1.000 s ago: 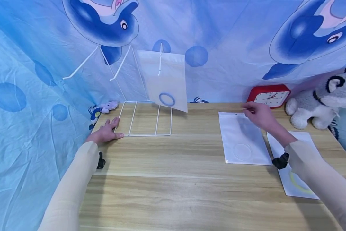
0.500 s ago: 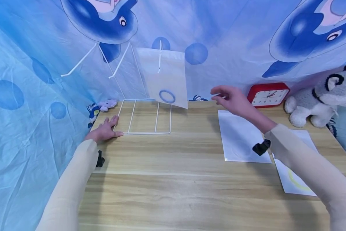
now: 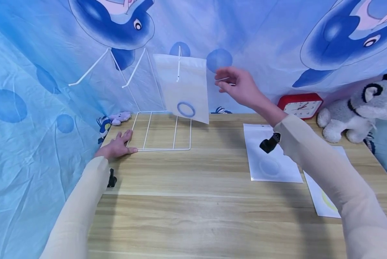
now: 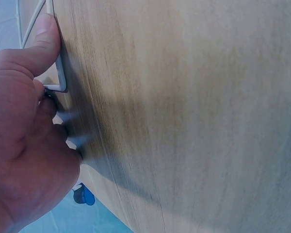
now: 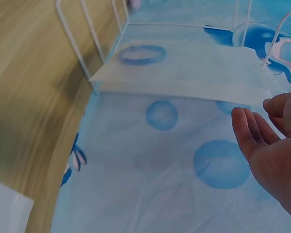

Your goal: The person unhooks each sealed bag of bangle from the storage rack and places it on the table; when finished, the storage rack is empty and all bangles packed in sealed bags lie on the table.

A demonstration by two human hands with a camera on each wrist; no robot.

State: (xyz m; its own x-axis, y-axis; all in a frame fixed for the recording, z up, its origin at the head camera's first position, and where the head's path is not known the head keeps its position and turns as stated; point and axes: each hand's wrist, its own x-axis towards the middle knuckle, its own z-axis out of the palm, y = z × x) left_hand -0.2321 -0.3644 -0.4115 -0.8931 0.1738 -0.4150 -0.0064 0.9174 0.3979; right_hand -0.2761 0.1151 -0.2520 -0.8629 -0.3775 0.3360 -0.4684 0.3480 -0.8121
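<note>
My left hand (image 3: 118, 145) rests on the front left corner of a white wire display rack (image 3: 164, 151), fingers spread and thumb along the wire in the left wrist view. A white zip pouch (image 3: 188, 88) hangs from the rack's rightmost hook, a blue ring showing near its bottom. Just right of this pouch my right hand (image 3: 238, 84) is raised, apart from it, with loosely bent fingers. A thin pale line shows between thumb and forefinger; the right wrist view shows nothing held. Two other hooks on the left (image 3: 90, 68) carry nothing.
Flat on the table (image 3: 193, 216) at the right lie a white pouch with a pale ring (image 3: 254, 162) and another with a yellow ring (image 3: 319, 199), partly under my right arm. Behind them are a red clock (image 3: 300, 106) and a plush dog (image 3: 358, 111). A dolphin-print curtain (image 3: 261, 32) backs the table.
My right hand has risen and moved left, from the top of the pale-ring pouch to beside the hanging pouch. My left hand stays on the rack.
</note>
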